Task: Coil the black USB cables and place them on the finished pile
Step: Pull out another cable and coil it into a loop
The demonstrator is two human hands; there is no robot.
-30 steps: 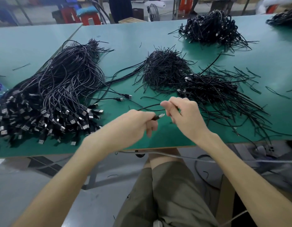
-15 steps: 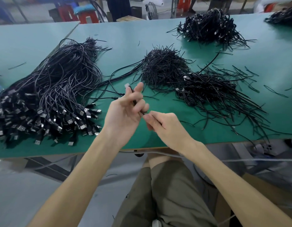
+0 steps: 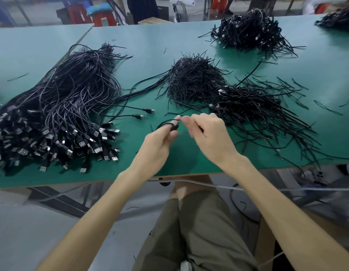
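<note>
My left hand grips a small coil of black USB cable wound round its fingers, above the green table's near middle. My right hand is right beside it, fingers curled, pinching the cable's end close to the left fingertips. A big heap of uncoiled USB cables with silver plugs lies on the left. A pile of coiled cables lies to the right of my hands. Two loose cables with plugs lie just beyond my left hand.
A mound of thin black ties sits mid-table, with stray ties scattered to the right. Another cable pile lies far right, and one more at the far right corner. The green table edge runs just under my wrists. Red stools stand behind.
Both hands have moved forward and to the right over the table. The left hand turned from raised open fingers to gripping a wound loop, and the right hand came up to its fingertips.
</note>
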